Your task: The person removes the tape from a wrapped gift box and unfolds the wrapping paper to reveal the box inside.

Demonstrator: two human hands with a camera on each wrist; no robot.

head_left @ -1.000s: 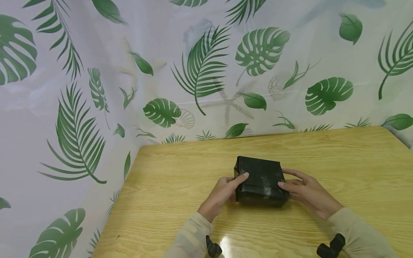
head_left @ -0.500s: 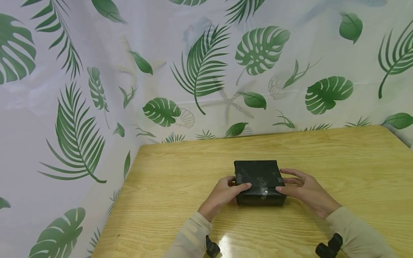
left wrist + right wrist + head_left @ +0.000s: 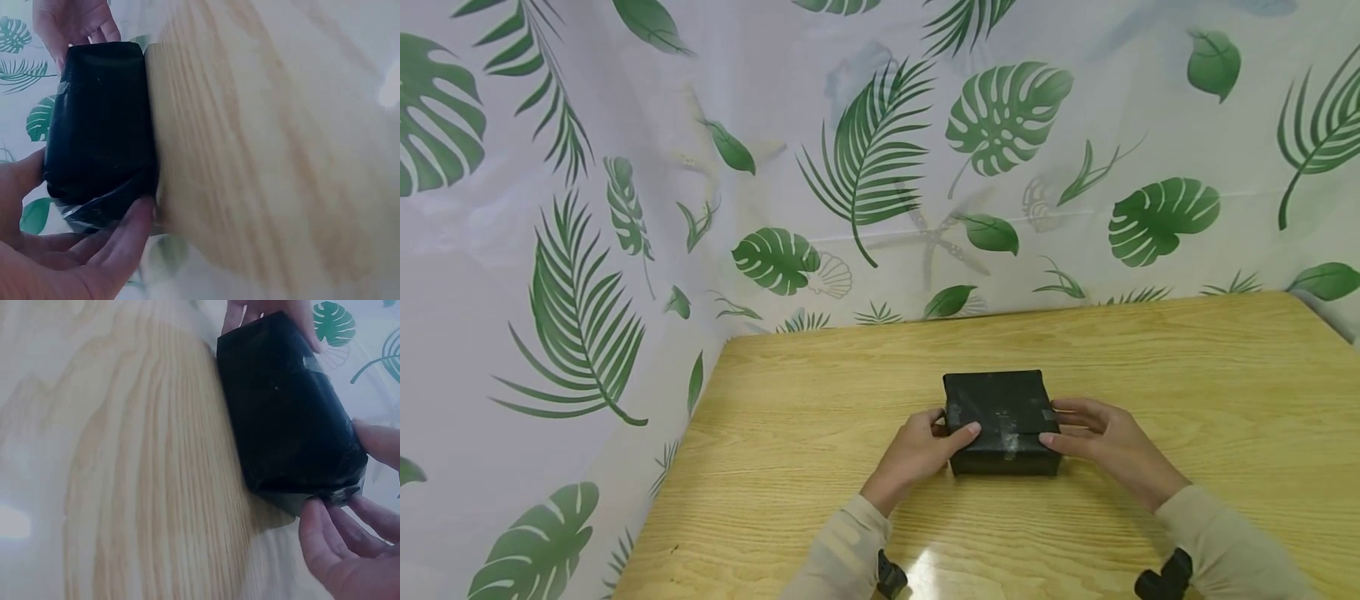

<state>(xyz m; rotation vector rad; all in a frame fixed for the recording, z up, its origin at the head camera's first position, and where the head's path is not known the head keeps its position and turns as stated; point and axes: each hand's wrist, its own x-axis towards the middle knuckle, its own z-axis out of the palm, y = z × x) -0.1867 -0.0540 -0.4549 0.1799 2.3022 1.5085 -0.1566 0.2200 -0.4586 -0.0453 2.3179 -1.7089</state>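
A black-wrapped box (image 3: pixel 1000 400) sits on the wooden table between the two hands, its front side facing the person. Clear tape shows on its top and front edge. My left hand (image 3: pixel 919 454) holds the left end, thumb on the top edge and fingers against the side. At the opposite end my right hand (image 3: pixel 1108 442) grips in the same way, thumb on the near right corner. Folded wrapping shows at the box's end beside the left fingers (image 3: pixel 128 240) in the left wrist view. The right fingertips (image 3: pixel 315 519) touch the other folded end in the right wrist view.
The wooden table (image 3: pixel 805 400) reaches back to a white cloth (image 3: pixel 887 208) printed with green leaves, which also hangs along the left. Black wrist cameras (image 3: pixel 1165 575) are strapped over the beige sleeves (image 3: pixel 1225 542).
A second ago the box was tilted and turned slightly. It now sits level and squared to the person, with both hands still on its ends. Little differs over the last half second.
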